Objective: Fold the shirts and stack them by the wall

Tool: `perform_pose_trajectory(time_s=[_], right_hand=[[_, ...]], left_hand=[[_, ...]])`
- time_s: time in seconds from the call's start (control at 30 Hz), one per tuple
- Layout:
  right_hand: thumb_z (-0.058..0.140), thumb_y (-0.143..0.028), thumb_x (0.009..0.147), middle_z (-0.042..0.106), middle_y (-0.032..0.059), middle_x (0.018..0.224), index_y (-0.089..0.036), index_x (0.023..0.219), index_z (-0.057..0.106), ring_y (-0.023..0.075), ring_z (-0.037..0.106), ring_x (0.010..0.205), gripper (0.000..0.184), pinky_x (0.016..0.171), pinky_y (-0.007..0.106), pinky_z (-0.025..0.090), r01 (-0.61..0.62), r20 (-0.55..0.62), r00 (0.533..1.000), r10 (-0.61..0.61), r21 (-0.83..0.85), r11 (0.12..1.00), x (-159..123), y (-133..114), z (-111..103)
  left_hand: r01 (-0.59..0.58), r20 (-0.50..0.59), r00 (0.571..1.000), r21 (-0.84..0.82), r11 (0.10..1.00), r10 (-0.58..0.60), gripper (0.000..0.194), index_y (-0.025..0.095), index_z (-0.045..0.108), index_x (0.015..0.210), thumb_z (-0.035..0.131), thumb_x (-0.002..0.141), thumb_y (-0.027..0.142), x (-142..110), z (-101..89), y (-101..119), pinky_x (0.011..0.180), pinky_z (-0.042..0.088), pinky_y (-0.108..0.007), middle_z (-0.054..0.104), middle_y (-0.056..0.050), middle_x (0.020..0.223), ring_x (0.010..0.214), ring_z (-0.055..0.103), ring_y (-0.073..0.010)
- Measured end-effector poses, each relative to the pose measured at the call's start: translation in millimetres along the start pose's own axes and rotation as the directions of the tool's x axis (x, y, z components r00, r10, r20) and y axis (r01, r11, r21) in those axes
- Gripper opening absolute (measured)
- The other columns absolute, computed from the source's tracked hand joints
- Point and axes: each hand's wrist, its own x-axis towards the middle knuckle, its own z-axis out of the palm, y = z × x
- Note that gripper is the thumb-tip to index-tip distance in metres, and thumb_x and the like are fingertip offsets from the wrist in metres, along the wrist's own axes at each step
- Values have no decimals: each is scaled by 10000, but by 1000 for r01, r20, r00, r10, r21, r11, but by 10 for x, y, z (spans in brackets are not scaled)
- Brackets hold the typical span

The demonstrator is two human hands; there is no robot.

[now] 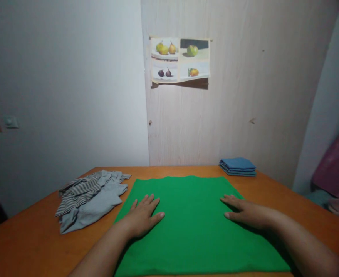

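Note:
A green cloth (192, 238) lies spread out nearly flat on the orange-brown table, its far edge slightly wavy. My left hand (143, 215) rests palm down on the cloth's left part, fingers spread and thumb pointing inward. On the right part of the cloth, my right hand (244, 211) lies palm down with its fingers stretched toward the middle and the thumb apart. Neither hand holds anything. The forearms cover parts of the cloth's left and right edges.
Left of the cloth is a loose pile of grey and striped fabric (94, 204). A folded stack of blue cloth (237, 166) sits at the table's (22, 246) far right. Behind stands a wall with a fruit picture (180, 59). Pink fabric (335, 165) appears at the right edge.

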Motion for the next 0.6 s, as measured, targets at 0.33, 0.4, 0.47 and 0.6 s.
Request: perform_pose_trajectory(time_s=[0.33,0.4,0.47,0.6], right_hand=[[541,-744,809,207,89,1628,-249,1542,351,299,146,1506,905,1227,443,152,5,5,1000,-5,-4,1000,27,16,14],[542,-739,809,208,89,1629,-248,1544,349,297,148,1506,904,1225,440,158,11,4,1000,-11,-6,1000,39,20,23],[551,-730,807,214,91,1628,-248,1544,351,295,157,1505,903,1223,441,165,16,-4,1000,-16,-7,1000,46,14,30],[577,-690,810,234,95,1624,-242,1542,360,295,173,1503,885,1221,434,173,1,-30,1000,-1,-5,1000,44,-32,37]], left_hand=[[12,-7,1000,-18,1000,-12,854,264,256,1566,255,887,782,25,30,-83,1185,96,-619,131,-94,1647,1524,70,-310],[16,-13,1000,-20,1000,-16,855,270,259,1565,248,884,787,37,43,-90,1182,86,-629,128,-90,1648,1525,68,-311],[23,-21,999,-22,999,-24,853,275,264,1563,244,882,788,44,53,-88,1180,79,-634,130,-85,1649,1525,67,-310],[35,-49,998,-16,999,-35,842,271,286,1558,247,886,777,39,72,-60,1185,69,-625,145,-79,1648,1526,75,-302]])
